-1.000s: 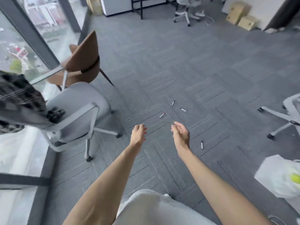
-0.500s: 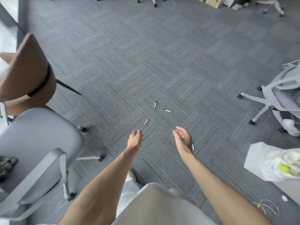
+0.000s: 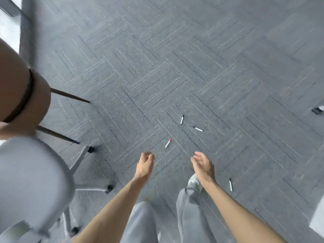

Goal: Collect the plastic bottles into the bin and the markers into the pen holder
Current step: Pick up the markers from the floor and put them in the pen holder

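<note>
reaching forward over the carpet (image 3: 175, 58), both hands empty, left hand (image 3: 144, 165) loosely curled, right hand (image 3: 203, 165) relaxed open

Looks down on carpet floor (image 3: 175, 67): red-capped marker (image 3: 168, 143), three black-capped markers (image 3: 182, 119) around centre; holds left hand (image 3: 144, 165), right hand (image 3: 203, 165) empty, loosely curled, below.

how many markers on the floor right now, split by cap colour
red-capped markers: 1
black-capped markers: 3
total: 4 markers, all lying on the carpet
</note>
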Motion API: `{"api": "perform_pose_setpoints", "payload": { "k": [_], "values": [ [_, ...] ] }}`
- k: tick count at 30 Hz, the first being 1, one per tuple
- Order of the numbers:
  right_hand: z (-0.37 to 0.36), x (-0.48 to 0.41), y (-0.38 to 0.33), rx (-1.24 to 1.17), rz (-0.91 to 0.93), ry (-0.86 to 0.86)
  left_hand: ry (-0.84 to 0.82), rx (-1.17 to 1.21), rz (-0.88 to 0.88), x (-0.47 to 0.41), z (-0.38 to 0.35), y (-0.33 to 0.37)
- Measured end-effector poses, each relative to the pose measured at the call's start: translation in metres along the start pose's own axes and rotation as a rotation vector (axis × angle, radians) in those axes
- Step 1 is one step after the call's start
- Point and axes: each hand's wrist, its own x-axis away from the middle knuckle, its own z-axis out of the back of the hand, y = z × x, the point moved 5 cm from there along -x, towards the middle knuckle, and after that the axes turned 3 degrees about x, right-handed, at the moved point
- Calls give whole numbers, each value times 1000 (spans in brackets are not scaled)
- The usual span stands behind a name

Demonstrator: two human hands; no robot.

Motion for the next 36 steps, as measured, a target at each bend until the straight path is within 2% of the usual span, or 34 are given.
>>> {"api": "perform_pose_setpoints", "payload": {
  "k": [6,12,15,18,20,23,25,29,30,33,36],
  "values": [
    [-54,-180,74,162,17,-71,8,-82,83,-170,-86,-41],
    [-147,-348,179,166,27,-17,-122,-381,-108,-386,-183,-105],
    [-184,-417,217,218,79,21,-142,-698,-190,-473,-216,-159],
    [-198,-469,244,245,129,96,-34,-1025,-279,-521,-238,-195],
    [-202,-495,255,278,165,129,74,-1146,-345,-538,-245,-207],
    [-201,-524,265,276,232,191,147,-1270,-538,-551,-251,-216],
    [-199,-546,260,277,281,243,149,-1184,-614,-558,-248,-209],
    [-189,-576,237,230,415,327,38,-686,-594,-582,-251,-174],
    [-184,-581,231,233,450,343,41,-633,-612,-592,-256,-159],
    [-164,-595,219,348,617,432,79,-690,-706,-620,-280,-107],
    [-143,-606,230,607,723,534,85,-802,-656,-641,-316,-61]
  ]
}}
